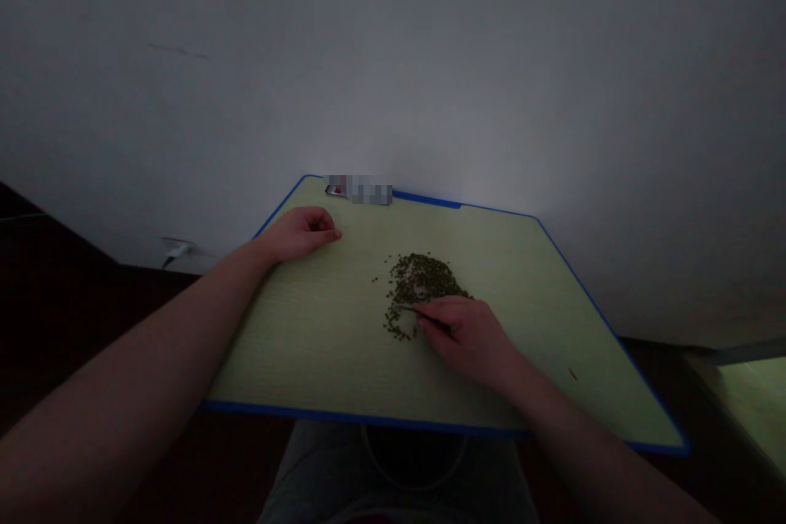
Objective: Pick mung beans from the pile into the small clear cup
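Now my right hand (470, 336) tight on a thin tool (406, 308) at little green bits (423, 272), my left hand (300, 234) loose.

The pale yellow-green desk (307, 344) has blue edging. Near its middle lies a heap of small green beans (437, 270), some scattered; a flat, blurred item (362, 191) lies by the far edge, a brown sliver (573, 374) toward the right.
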A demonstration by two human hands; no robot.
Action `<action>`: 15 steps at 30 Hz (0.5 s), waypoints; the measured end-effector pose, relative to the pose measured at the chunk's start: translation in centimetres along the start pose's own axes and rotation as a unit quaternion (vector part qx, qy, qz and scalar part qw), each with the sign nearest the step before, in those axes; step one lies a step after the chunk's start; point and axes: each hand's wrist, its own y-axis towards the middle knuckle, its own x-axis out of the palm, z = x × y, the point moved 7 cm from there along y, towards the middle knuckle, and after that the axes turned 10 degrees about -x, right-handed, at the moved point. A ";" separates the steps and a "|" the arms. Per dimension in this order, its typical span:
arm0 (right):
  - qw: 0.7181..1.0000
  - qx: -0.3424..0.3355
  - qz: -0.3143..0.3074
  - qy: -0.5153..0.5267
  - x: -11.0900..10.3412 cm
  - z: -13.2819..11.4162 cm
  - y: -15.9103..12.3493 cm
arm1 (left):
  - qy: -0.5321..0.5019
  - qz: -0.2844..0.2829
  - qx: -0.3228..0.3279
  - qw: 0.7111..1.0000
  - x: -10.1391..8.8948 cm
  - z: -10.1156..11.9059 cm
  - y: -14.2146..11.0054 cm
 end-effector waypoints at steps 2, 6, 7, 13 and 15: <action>1.000 -0.006 -0.001 0.007 0.0 -0.2 -0.1 | 0.001 0.001 0.004 1.000 0.0 0.0 0.0; 1.000 -0.003 0.004 0.011 0.0 -0.1 -0.2 | -0.007 -0.004 0.001 1.000 0.1 -0.2 0.1; 1.000 -0.002 0.006 0.010 0.0 -0.1 -0.2 | -0.008 -0.004 0.000 1.000 0.1 -0.2 0.1; 1.000 -0.003 0.000 0.011 0.1 -0.1 0.1 | -0.007 -0.002 0.002 1.000 0.0 0.0 0.0; 1.000 -0.009 -0.002 0.010 0.2 -0.2 0.2 | -0.006 0.000 0.002 1.000 0.0 0.1 -0.1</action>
